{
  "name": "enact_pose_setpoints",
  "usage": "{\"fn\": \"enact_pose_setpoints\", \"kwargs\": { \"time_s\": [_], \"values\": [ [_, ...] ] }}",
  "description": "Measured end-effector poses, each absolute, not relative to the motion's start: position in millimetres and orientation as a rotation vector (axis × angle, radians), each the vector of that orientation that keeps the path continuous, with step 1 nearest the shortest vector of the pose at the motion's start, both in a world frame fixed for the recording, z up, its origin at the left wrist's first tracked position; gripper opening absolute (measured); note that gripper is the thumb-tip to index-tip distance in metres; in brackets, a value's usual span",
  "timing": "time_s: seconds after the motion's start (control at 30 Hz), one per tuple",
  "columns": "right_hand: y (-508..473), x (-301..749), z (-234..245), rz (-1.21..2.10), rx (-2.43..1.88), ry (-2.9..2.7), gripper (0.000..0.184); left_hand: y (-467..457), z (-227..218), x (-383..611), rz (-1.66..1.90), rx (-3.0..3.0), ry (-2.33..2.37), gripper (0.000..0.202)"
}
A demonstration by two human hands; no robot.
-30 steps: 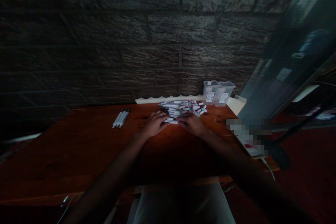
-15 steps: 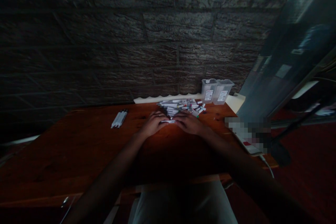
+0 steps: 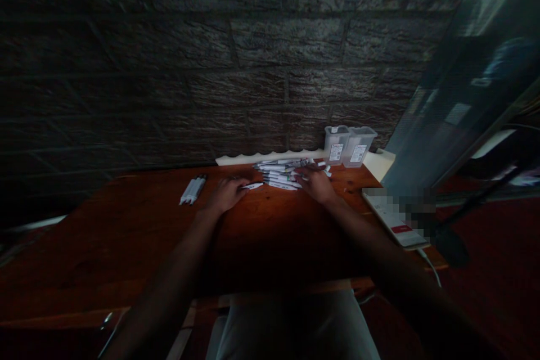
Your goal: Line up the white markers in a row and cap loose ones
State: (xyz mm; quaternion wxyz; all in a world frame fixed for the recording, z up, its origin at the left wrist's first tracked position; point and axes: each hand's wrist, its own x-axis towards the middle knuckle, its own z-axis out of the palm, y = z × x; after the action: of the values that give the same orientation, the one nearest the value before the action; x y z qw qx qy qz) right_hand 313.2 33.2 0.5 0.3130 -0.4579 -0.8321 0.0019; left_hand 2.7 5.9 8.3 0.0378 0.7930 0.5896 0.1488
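Observation:
A heap of white markers point(image 3: 282, 173) with coloured caps lies at the back of a reddish wooden table point(image 3: 126, 236). My left hand point(image 3: 225, 194) has its fingers closed on one white marker point(image 3: 252, 185), held just left of the heap. My right hand point(image 3: 314, 183) rests on the right side of the heap, fingers curled among the markers; what it grips is hidden. A small row of markers point(image 3: 193, 189) lies apart on the left.
Two clear plastic tubs point(image 3: 348, 146) with labels stand behind the heap by a dark stone wall. A white scalloped strip point(image 3: 253, 156) runs along the table's back edge. A white flat device point(image 3: 394, 216) lies at the right, beside a curtain.
My hands have parted: the left drew a marker out and to the left, the right slid further into the right side of the heap.

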Motion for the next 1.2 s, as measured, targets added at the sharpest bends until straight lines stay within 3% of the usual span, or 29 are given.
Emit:
{"fn": "enact_pose_setpoints", "kwargs": {
  "time_s": [0.17, 0.4, 0.63, 0.93, 1.2],
  "values": [
    [53.3, 320.0, -2.5, -0.131, -1.459, -2.052, 0.029, 7.4, 6.1, 2.9, 0.425, 2.476, 1.843, 0.035],
    [48.1, 289.3, -8.1, -0.107, -1.170, -2.249, 0.024, 8.2, 5.2, 8.0, 0.538, 2.486, 1.752, 0.041],
    [52.9, 286.3, 1.8, -0.028, -1.158, -2.277, 0.019, 7.2, 3.5, 9.7, 0.559, 2.560, 1.714, 0.043],
    [61.9, 343.0, -8.0, -0.046, -1.432, -1.971, 0.022, 12.6, 3.1, 0.7, 0.644, 2.539, 1.809, 0.035],
    [46.8, 306.2, -9.7, -0.034, -1.148, -2.213, 0.025, 9.3, 1.0, 0.3, 0.701, 2.315, 2.019, 0.026]
  ]
}}
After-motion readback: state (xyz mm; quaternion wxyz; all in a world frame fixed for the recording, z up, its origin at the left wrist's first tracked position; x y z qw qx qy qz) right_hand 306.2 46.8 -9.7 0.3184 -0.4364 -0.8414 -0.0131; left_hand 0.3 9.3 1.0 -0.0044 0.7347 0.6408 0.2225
